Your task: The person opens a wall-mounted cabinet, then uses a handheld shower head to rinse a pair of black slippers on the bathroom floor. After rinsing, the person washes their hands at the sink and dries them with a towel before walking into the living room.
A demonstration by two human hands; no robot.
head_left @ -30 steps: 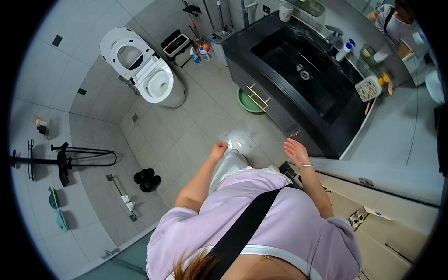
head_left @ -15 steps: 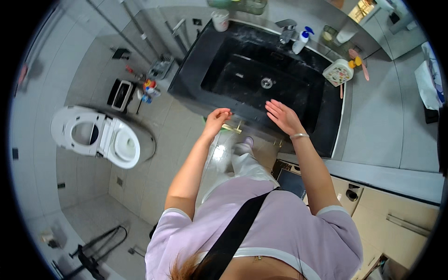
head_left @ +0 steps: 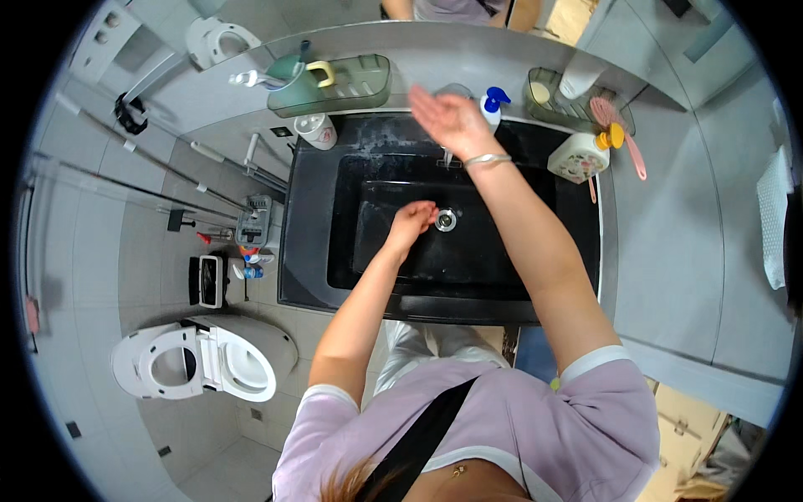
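My right hand (head_left: 452,121) reaches over the faucet (head_left: 449,156) at the back of the black sink (head_left: 335,219). Its fingers are stretched out, nothing is in it, and it hides most of the faucet. Whether it touches the faucet I cannot tell. A bracelet circles that wrist. Down in the basin, my left hand (head_left: 411,224) hangs beside the metal drain (head_left: 446,220), its fingers curled loosely together with nothing visible in them. Just right of my right hand stands a white pump bottle (head_left: 492,113) with a blue top.
A green holder (head_left: 368,88) with a cup sits back left, above a white cup (head_left: 316,131). At the right rear are a patterned bottle with a yellow pump (head_left: 579,157), a pink brush (head_left: 631,146) and a tray (head_left: 544,89). A toilet (head_left: 242,364) stands at the left.
My body has come closer to the sink. My right hand has moved forward from the front rim to the faucet. My left hand has moved from before the counter into the basin.
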